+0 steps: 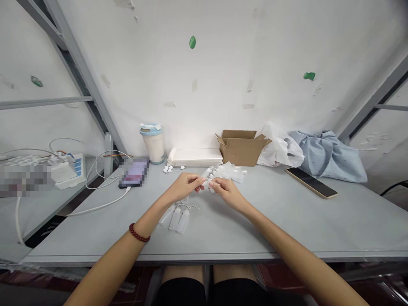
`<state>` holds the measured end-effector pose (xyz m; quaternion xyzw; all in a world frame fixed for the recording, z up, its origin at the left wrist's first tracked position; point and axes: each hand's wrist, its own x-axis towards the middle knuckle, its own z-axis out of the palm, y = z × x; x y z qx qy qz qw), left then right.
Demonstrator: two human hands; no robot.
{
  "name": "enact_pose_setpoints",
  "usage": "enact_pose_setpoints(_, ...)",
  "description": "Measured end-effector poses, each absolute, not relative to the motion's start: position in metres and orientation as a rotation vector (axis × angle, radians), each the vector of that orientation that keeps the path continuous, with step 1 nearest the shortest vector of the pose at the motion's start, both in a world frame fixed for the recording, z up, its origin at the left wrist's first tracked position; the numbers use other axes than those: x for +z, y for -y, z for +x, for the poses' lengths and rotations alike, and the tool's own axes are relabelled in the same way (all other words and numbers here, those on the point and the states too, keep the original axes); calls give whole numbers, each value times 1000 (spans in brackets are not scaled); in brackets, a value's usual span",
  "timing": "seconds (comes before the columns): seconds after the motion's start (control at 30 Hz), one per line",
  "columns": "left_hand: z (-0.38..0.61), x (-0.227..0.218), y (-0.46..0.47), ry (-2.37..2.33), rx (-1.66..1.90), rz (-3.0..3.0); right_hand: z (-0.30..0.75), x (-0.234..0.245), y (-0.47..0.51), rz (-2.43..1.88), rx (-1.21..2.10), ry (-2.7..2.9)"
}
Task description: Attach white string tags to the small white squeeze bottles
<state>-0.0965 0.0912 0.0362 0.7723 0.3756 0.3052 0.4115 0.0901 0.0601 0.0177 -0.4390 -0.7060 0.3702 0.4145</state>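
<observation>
Over the middle of the grey table (270,221), my left hand (183,185) and my right hand (227,191) meet, both with fingers pinched on a small clear plastic bottle (205,184) held between them. A red bead bracelet sits on my left wrist. Three similar small bottles (177,218) with thin loops lie on the table just under my left forearm. A pile of more clear bottles (228,171) lies just beyond my hands.
Along the back wall stand a lidded cup (153,143), a flat white tray stack (195,156), an open cardboard box (241,148), a white plastic bag (279,149) and blue cloth (328,155). A phone (311,182) lies at right. A charging device (134,172) with white cable lies at left.
</observation>
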Motion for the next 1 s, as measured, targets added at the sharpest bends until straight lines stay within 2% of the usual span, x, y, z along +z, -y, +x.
enact_pose_setpoints(0.23,-94,34,-90,-935,730,1887,88,16,-59,-1119,833,1805)
enact_pose_setpoints(0.47,-92,36,-86,-948,788,1951,89,18,-60,-1007,1471,1538)
enact_pose_setpoints(0.6,-92,40,-83,-935,769,2043,92,20,-60,-960,1680,1391)
enact_pose_setpoints(0.87,-92,39,-84,-920,838,2174,97,23,-63,-961,1743,1291)
enact_pose_setpoints(1.0,-99,35,-97,-998,852,2140,96,25,-64,-959,1620,1250)
